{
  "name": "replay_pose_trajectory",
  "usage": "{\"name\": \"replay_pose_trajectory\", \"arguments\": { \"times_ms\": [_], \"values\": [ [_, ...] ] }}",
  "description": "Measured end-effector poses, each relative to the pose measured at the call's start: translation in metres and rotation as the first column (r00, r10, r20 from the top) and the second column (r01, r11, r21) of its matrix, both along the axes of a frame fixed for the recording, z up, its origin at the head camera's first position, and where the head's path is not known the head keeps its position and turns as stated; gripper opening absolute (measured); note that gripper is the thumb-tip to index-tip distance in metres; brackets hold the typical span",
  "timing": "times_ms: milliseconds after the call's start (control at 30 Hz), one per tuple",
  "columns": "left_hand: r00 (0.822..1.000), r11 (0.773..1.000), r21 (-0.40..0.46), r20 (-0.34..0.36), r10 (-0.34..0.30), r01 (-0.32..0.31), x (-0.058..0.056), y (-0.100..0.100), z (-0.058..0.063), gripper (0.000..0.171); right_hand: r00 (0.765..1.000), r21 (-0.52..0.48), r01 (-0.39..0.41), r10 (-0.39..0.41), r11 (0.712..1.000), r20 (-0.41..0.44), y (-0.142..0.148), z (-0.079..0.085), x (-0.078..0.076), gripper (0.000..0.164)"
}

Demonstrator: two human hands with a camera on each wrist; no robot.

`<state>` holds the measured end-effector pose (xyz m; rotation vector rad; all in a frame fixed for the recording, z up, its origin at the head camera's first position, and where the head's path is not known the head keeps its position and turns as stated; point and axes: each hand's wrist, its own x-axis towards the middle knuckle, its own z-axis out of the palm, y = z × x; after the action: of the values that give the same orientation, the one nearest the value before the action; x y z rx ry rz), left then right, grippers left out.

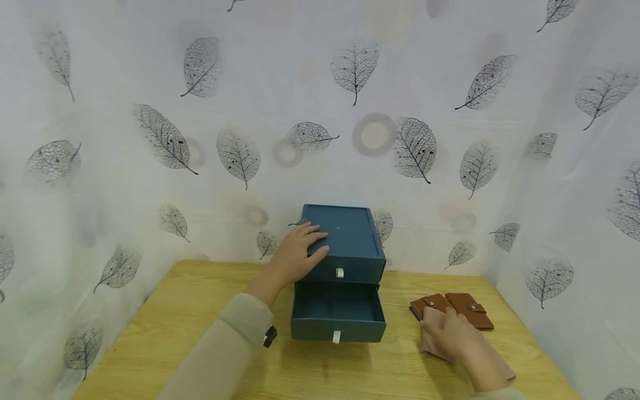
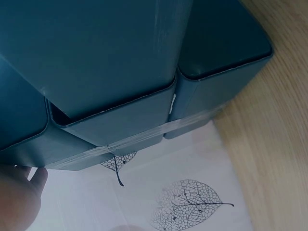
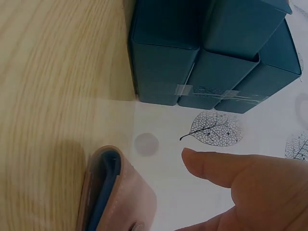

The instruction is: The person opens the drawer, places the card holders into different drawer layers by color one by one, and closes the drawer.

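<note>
A dark blue three-tier drawer box (image 1: 345, 230) stands near the back of the table. Its middle drawer (image 1: 338, 330) is pulled out, bare inside, and a white tab hangs at its front. My left hand (image 1: 300, 253) rests on the box's top left edge, fingers spread over the lid. On the right, my right hand (image 1: 455, 336) is over a pink wallet (image 1: 434, 341), which it partly covers. In the right wrist view the thumb of that hand stretches straight, apart from the folded pink wallet (image 3: 127, 202) with its round snap. The other right fingers are mostly hidden.
Two brown wallets with snap straps, one on the left (image 1: 436, 302) and one on the right (image 1: 472, 311), lie just beyond my right hand. Behind the wooden table (image 1: 185, 322) hangs a white leaf-print curtain (image 1: 310, 72). Clear tape (image 3: 183, 90) runs round the box tiers.
</note>
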<state>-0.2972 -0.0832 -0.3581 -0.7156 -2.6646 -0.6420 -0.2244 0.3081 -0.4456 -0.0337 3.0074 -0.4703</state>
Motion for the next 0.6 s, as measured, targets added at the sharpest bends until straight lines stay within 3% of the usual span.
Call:
{"name": "replay_pose_trajectory", "arguments": {
  "times_ms": [367, 467, 600],
  "values": [
    [1.0, 1.0, -0.013, -0.004, 0.008, -0.008, -0.001, 0.001, -0.001, 0.053, 0.999, 0.031, 0.024, -0.026, 0.999, 0.046, -0.006, -0.01, -0.005, 0.11],
    [1.0, 1.0, -0.011, -0.006, 0.008, -0.008, -0.002, 0.001, -0.001, 0.053, 0.999, 0.037, 0.028, -0.029, 0.999, 0.038, -0.007, -0.013, -0.007, 0.099],
    [1.0, 1.0, -0.006, -0.012, 0.004, -0.004, -0.002, 0.001, -0.002, 0.052, 0.999, 0.046, 0.006, -0.008, 0.999, 0.041, -0.008, -0.016, -0.011, 0.068]
  ]
}}
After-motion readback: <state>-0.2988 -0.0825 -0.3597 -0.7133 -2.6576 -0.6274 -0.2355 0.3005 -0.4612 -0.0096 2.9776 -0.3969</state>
